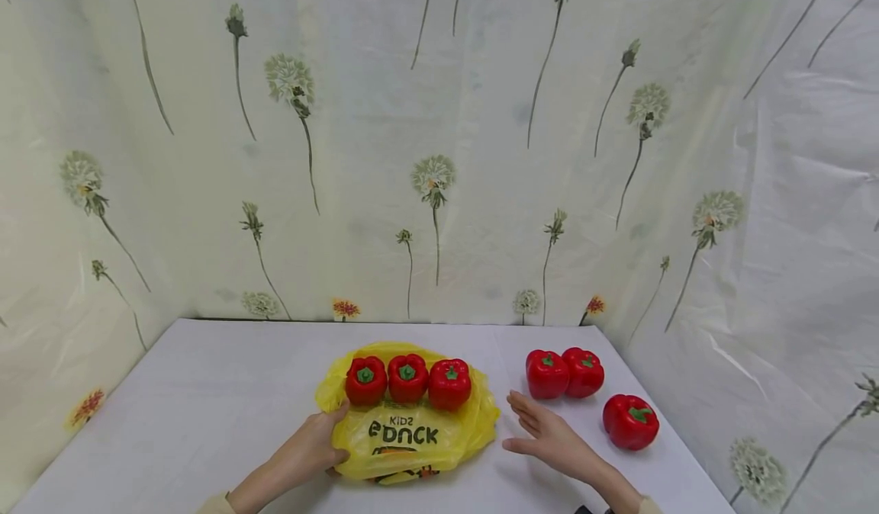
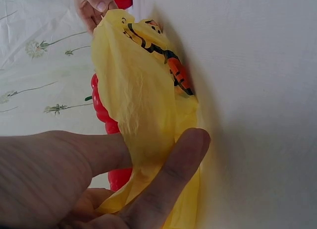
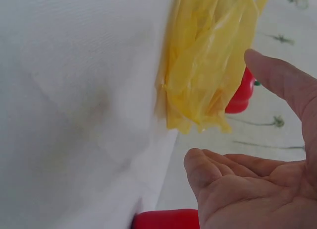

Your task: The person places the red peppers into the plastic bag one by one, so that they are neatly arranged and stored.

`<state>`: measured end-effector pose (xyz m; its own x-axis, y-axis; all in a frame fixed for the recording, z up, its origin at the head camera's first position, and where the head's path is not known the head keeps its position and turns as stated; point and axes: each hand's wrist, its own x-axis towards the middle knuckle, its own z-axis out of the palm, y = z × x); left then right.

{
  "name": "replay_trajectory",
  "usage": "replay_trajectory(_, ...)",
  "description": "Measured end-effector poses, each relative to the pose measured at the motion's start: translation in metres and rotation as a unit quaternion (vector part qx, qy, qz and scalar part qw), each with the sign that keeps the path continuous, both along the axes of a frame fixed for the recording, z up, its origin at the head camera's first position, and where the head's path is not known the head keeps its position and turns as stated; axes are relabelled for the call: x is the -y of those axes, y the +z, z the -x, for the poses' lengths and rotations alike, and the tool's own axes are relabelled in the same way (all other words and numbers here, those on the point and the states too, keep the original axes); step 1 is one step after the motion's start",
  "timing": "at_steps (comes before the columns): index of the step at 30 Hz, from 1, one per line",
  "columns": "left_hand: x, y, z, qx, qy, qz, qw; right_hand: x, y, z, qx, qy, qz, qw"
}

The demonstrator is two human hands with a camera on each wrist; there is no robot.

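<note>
A yellow plastic bag (image 1: pixel 391 453) with dark printed lettering lies on the table. Three red bell peppers stand in a row at its far side: a left pepper (image 1: pixel 366 381), a middle pepper (image 1: pixel 408 378) and a right pepper (image 1: pixel 449 384). My left hand (image 1: pixel 312 441) pinches the bag's left edge; in the left wrist view its finger (image 2: pixel 171 177) lies across the yellow film. Right of the bag, apart from it, my right hand (image 1: pixel 549 436) holds nothing, with thumb and fingers spread, also plain in the right wrist view.
Three more red bell peppers are on the table's right side: two side by side, one pepper (image 1: pixel 547 374) and its neighbour (image 1: pixel 584 372), and a tilted pepper (image 1: pixel 630 422) nearer the right edge. A flower-patterned sheet (image 1: pixel 371 155) hangs behind the white table (image 1: pixel 226 392).
</note>
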<state>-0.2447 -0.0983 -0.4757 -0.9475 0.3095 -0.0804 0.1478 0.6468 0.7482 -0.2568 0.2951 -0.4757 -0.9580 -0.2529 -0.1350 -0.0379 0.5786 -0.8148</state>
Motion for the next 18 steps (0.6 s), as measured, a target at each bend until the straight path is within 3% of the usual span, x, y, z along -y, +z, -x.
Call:
replay_trajectory(8, 0.000, -0.001, 0.000, -0.003, -0.001, -0.007, 1.0000, -0.007, -0.001, -0.005, 0.006, -0.006, 0.019, 0.9998)
replay_trajectory(18, 0.000, 0.000, 0.000, -0.002, 0.003, 0.000, 1.0000, -0.018, 0.004, -0.007, -0.029, -0.051, -0.002, 0.9983)
